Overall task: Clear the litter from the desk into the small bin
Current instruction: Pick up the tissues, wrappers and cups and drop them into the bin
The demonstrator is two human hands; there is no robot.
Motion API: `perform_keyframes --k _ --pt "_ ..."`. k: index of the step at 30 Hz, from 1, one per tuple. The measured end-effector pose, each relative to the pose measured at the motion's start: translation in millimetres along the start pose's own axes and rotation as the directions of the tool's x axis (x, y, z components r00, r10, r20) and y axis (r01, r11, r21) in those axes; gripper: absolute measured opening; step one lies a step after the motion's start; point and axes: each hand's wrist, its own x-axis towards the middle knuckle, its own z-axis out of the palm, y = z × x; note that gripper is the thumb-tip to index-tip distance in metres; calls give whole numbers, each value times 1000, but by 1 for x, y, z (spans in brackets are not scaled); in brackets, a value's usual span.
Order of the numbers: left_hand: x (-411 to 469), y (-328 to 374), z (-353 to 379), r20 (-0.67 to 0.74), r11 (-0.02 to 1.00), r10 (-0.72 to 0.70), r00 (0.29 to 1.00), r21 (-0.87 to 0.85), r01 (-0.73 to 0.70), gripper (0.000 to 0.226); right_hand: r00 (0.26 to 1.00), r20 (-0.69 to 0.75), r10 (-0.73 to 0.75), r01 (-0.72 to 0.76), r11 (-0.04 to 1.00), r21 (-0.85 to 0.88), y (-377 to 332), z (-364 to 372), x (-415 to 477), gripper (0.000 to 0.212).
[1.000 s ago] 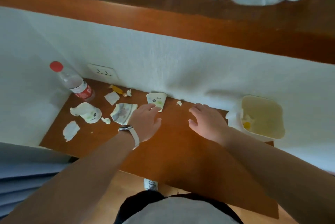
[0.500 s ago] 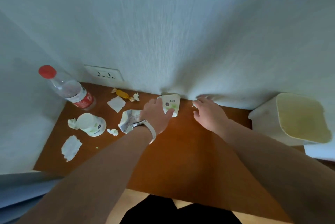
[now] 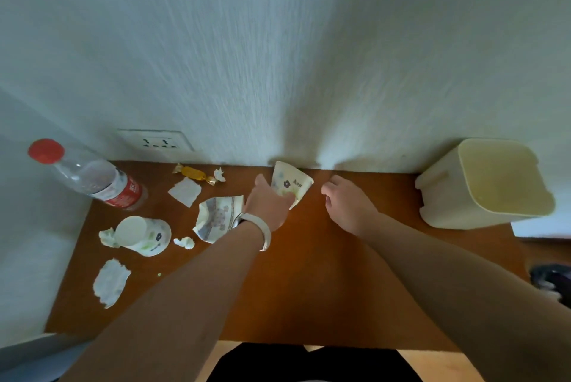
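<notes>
On the brown desk (image 3: 309,282), my left hand (image 3: 267,207) pinches a flattened flowered paper cup (image 3: 293,182) close to the back wall. My right hand (image 3: 347,207) rests just right of that cup with its fingers curled under; what they hold, if anything, is hidden. The small cream bin (image 3: 448,205) stands open-topped at the desk's far right. More litter lies to the left: a torn patterned cup piece (image 3: 216,218), an upside-down paper cup (image 3: 145,235), a white paper square (image 3: 184,191), a gold candy wrapper (image 3: 193,172) and a torn tissue (image 3: 111,281).
A plastic bottle (image 3: 92,181) with a red cap leans in the left corner. A wall socket (image 3: 154,142) sits above the desk. Small paper wads (image 3: 184,242) lie among the litter. White walls close the desk at the back and left.
My left hand has closed on the flattened cup and tipped it up. My right hand reached the small scrap by the wall, which no longer shows. The view tilted down.
</notes>
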Motion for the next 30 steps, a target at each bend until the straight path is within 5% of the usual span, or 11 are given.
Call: perform_keyframes --k 4,13,30 --pt "-10 -4 2 15 998 51 999 -37 -51 33 999 29 44 -46 997 64 5 -6 -15 21" --pt "-48 14 4 33 977 105 994 -189 -97 35 997 -53 65 -55 984 169 19 -45 -54 21" --pt "-123 208 82 117 883 458 881 -178 -435 38 926 -266 267 -186 938 292 139 -171 -148 17"
